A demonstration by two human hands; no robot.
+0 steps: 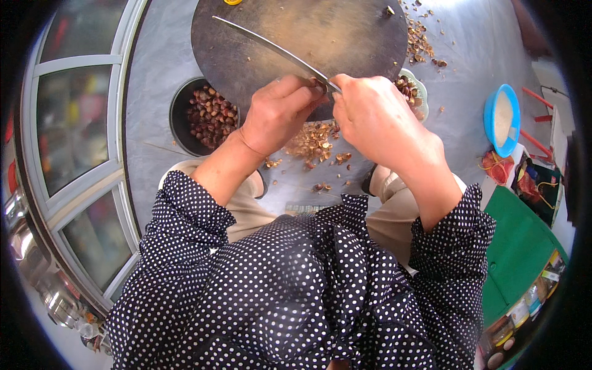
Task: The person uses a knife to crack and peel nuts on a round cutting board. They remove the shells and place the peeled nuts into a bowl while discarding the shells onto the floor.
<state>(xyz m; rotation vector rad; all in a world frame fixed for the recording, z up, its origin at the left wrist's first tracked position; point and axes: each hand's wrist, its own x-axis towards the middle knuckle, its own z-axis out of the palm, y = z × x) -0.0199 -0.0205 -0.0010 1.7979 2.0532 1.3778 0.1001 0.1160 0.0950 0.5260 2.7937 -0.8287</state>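
My right hand (377,115) grips a long-bladed knife (273,46), its blade slanting up to the left above a round dark board (296,51). My left hand (282,111) pinches a small brown nut (318,85), apparently a chestnut, against the base of the blade; the fingers hide most of it. A dark round pot (178,115) with many brown nuts (212,115) stands left of my left hand. Behind my right hand, partly hidden, is a pale green basket (423,99) holding more nuts. Broken shells (314,143) lie on the floor below the board's near edge.
More shells (418,44) are scattered on the grey floor right of the board. Farther right are a blue basin (489,120) with pale grains and a green cabinet (522,245). A glazed, framed door (76,129) stands at the left. A yellow ring-shaped object (232,2) lies at the board's far edge.
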